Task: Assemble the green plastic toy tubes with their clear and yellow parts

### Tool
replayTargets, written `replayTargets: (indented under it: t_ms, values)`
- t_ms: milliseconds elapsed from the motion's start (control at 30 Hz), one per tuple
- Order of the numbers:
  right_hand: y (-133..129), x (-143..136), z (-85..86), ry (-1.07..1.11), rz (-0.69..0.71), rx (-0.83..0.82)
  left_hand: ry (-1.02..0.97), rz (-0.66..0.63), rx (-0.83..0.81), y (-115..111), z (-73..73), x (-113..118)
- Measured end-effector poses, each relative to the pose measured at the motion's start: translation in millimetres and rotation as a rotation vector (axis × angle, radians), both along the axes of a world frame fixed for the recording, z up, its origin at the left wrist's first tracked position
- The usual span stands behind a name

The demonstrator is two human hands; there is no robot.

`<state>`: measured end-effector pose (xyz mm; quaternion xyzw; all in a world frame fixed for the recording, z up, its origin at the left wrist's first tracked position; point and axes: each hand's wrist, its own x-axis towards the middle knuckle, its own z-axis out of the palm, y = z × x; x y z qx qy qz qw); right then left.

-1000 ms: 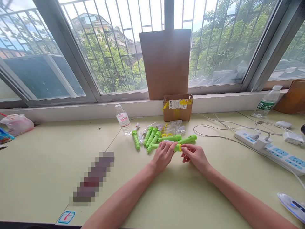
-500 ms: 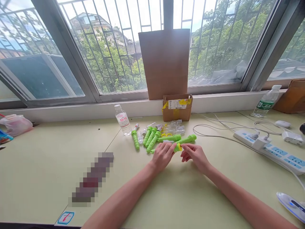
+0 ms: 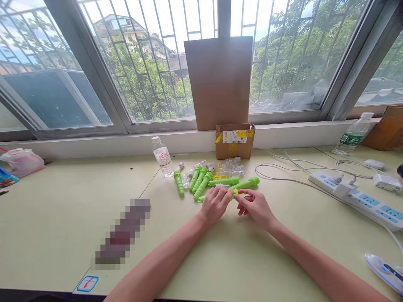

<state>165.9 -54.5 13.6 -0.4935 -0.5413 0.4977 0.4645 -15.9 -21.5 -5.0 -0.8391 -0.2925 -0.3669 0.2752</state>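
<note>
My left hand is closed over a green threaded plastic tube that lies crosswise, most of it hidden under the fingers. A yellow ring sits at the tube's right end, pinched between the thumb and fingers of my right hand. Just beyond my hands are more green tubes, several of them side by side, and one green tube angled to the right. Behind them, clear plastic pieces lie in a pile with loose yellow rings.
A water bottle stands left of the tubes. At the back is a small cardboard box before an upright cardboard sheet. To the right lie a power strip with cables and a second bottle. A pixelated object lies left.
My right hand has shifted slightly left, and its fingers now cover more of the yellow ring at the tube's end. My left hand stays in place.
</note>
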Motion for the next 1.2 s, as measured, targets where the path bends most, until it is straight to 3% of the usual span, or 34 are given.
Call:
replayTargets:
  t_ms: [200,400,567,767,867,1200]
  values:
    - [-1.7,-1.3,5.4,0.126,0.044,-0.117,0.026,-0.009,0.076,-0.1,1.6,-2.2]
    - [-2.2,-5.6,0.9,0.228,0.022,0.048,0.032,-0.017,0.176,0.8,10.5,-4.3]
    - [0.0,-5.4,-3.0,0.225,-0.004,0.087,0.065,-0.025,0.144,1.0,12.5,-2.8]
    - [4.1,-2.1,-3.7,0.164,-0.014,0.088,0.05,0.149,0.0,3.3,8.7,1.1]
    - [5.5,-1.7,-5.6,0.132,-0.008,0.093,0.06,0.172,-0.051,5.3,5.2,0.9]
    - [1.7,0.0,-1.7,0.128,0.035,0.02,0.109,0.191,-0.02,3.4,3.7,-4.1]
